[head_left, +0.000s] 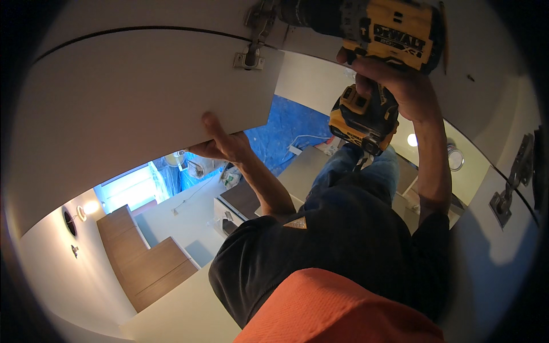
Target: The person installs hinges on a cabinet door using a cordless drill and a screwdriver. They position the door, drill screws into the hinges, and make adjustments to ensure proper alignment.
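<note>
My right hand (405, 91) is wrapped round the handle of a yellow and black cordless drill (400, 34), its battery pack (366, 117) hanging below. The chuck end points left, up at a metal cabinet hinge (251, 59) near the top edge of the view; the bit's tip cannot be made out. The hinge cup plate sits on the corner of a pale cabinet door (154, 91). On the edge of that door my left hand (226, 144) is closed, thumb on the near face and fingers behind, partly hidden.
At the right, another hinge (504, 200) joins a second pale panel (486, 228). A pencil (444, 37) and a small screw (470, 78) lie on the cabinet surface behind the drill. Brown cabinets (143, 257), blue plastic sheeting (294, 123) and a lit window (128, 188) are beyond.
</note>
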### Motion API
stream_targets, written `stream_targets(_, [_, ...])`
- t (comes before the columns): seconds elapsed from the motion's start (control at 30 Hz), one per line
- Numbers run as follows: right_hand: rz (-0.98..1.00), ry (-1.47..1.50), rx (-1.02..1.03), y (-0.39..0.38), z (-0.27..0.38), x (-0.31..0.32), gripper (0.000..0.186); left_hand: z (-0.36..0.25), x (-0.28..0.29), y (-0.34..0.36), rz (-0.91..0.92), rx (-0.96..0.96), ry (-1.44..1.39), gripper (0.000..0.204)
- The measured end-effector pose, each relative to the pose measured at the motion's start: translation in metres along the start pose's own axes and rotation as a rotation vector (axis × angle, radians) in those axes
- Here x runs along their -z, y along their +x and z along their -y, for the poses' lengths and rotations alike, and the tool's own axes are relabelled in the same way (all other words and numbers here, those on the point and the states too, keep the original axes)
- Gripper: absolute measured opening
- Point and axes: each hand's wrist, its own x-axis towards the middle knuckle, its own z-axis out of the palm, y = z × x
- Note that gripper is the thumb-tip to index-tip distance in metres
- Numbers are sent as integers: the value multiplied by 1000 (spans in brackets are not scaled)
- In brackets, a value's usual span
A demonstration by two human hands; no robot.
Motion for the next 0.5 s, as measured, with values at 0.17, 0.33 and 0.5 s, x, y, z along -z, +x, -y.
stream_targets(0.17, [13, 7, 1, -2, 6, -2, 24, 11, 7, 4, -34, -88, 64, 63])
stream_targets(0.33, [-1, 6, 24, -1, 8, -1, 23, 20, 18, 4, -28, -102, 104, 66])
stream_targets(0.5, [0, 17, 41, 0, 1, 1, 22, 18, 18, 3, -6, -89, 65, 68])
